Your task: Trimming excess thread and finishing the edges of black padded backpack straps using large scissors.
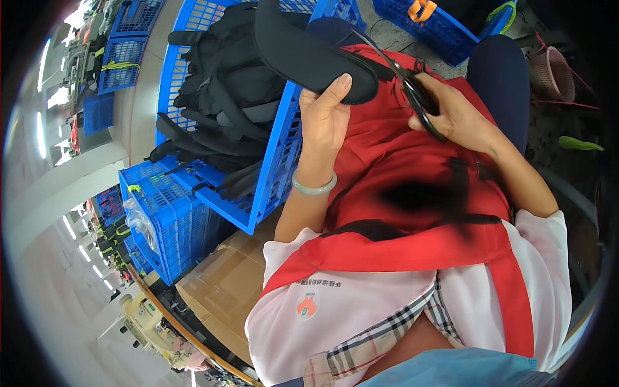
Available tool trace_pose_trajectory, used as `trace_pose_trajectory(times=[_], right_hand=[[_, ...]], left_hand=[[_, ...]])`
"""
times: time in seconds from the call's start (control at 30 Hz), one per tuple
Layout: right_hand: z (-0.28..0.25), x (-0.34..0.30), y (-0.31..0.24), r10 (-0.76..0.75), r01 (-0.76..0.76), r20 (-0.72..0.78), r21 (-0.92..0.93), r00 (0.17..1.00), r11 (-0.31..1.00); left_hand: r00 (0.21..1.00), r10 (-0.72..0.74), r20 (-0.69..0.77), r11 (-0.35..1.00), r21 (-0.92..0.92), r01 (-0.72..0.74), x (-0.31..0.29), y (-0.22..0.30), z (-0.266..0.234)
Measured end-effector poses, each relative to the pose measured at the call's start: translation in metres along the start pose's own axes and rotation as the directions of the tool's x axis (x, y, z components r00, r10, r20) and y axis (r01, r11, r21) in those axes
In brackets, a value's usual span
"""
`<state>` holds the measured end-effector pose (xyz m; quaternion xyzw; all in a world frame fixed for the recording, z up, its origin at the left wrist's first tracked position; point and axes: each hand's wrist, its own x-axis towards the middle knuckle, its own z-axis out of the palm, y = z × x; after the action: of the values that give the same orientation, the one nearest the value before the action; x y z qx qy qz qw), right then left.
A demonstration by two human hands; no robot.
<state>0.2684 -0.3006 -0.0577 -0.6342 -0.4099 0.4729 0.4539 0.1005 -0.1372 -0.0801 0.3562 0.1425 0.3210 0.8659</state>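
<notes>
My left hand pinches a curved, black padded strap near its rounded end, thumb on top. The strap's far part reaches up past the top edge of the picture. To the right of it, my right hand grips a pair of scissors by the dark handles. The blades point up and to the left, past the strap's rounded end. Whether they touch it I cannot tell. Below both hands, a red apron covers my lap, with dark thread bits near the scissors.
A blue plastic crate heaped with black straps stands at my left. Under it are another blue crate and a cardboard box. A blue bin lies ahead, and a pink basket is at far right.
</notes>
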Motion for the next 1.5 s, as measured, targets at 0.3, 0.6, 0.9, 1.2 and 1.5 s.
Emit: trace_pose_trajectory(times=[0.3, 0.6, 0.9, 1.2, 1.5], right_hand=[[-0.006, -0.019, -0.005, 0.052, -0.019, 0.12, -0.261, 0.991, 0.965], [-0.003, -0.012, 0.002, 0.013, 0.016, 0.12, -0.235, 0.993, 0.972], [0.0, -0.011, 0.003, -0.04, 0.061, 0.074, -0.317, 0.996, 0.946], [0.007, -0.006, 0.009, -0.017, 0.029, 0.057, -0.219, 0.998, 0.975], [0.013, -0.009, -0.006, 0.035, 0.001, 0.076, -0.43, 0.997, 0.903]], left_hand=[[0.998, -0.036, 0.057, 0.999, -0.004, 0.037, -0.001, -0.002, -0.009], [0.993, -0.072, 0.09, 0.997, 0.014, 0.071, -0.002, -0.001, 0.002], [0.997, -0.071, 0.039, 0.995, 0.067, 0.069, -0.003, -0.006, -0.005], [0.994, -0.092, 0.06, 0.994, 0.059, 0.088, -0.015, -0.007, -0.005], [0.999, -0.029, -0.017, 0.999, 0.045, 0.029, -0.01, -0.008, -0.006]])
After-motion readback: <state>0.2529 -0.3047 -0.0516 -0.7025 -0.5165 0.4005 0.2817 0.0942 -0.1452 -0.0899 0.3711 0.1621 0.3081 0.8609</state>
